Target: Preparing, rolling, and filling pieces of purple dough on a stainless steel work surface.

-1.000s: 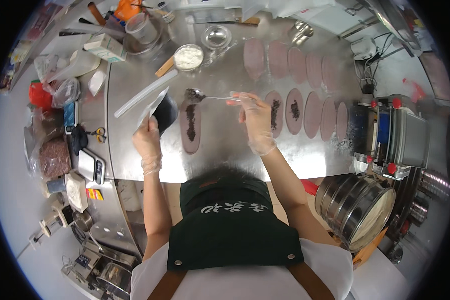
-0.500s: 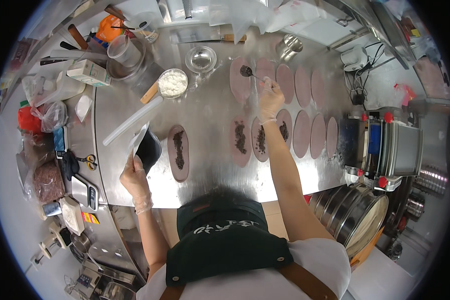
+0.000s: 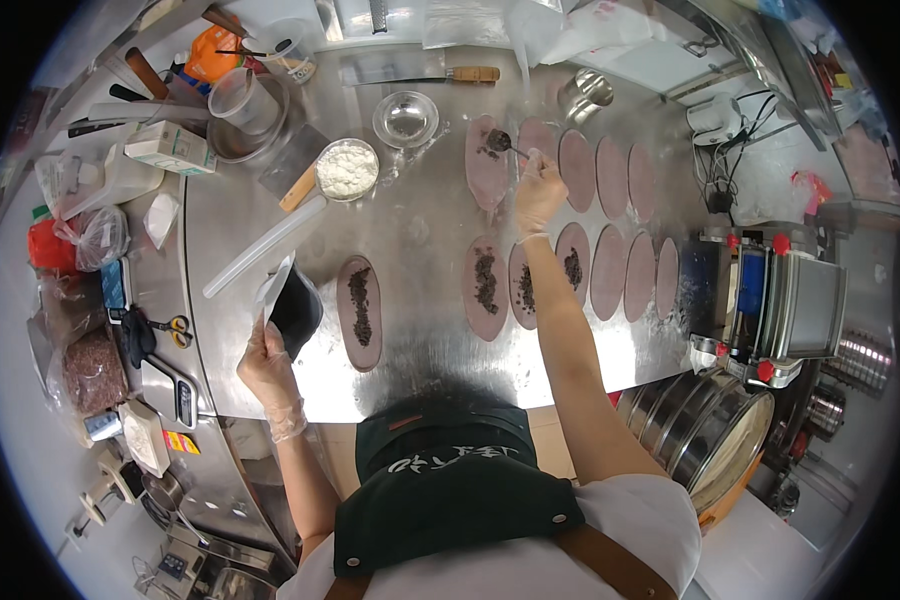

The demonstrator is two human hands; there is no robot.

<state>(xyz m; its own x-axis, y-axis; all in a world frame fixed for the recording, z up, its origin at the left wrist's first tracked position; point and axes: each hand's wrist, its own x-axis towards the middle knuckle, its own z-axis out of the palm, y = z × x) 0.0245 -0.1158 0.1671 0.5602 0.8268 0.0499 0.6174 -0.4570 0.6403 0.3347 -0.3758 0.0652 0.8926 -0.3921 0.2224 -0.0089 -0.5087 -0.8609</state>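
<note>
Left hand (image 3: 268,362), lower left of frame, gloved: grip clenched round a dark pouch (image 3: 292,308) with a pale torn flap, its mouth tilted up and to the right. It sits at the near edge of the steel bench (image 3: 410,230), just left of a pink oval dough piece (image 3: 359,311) carrying a line of dark filling.

Centre: near row of ovals, three more already with dark filling down their long axis; long axes run near-to-far, up the frame.

Right hand (image 3: 538,192), upper centre: arm stretched across the near row; grip pinched on the handle of a small spoon (image 3: 502,143). Spoon bowl, loaded dark, points up-left from the hand and hovers over the far end of the upper-row oval (image 3: 487,172), where a few dark crumbs already lie. The pouch lies well apart, down-left of the spoon; left hand is the nearer one to it.

Right: bare ovals continue in both rows toward a blue-and-grey machine (image 3: 770,295).

Hard to tell: whether the spoon touches the dough; the forearm covers part of the near row; pouch contents hidden.
</note>
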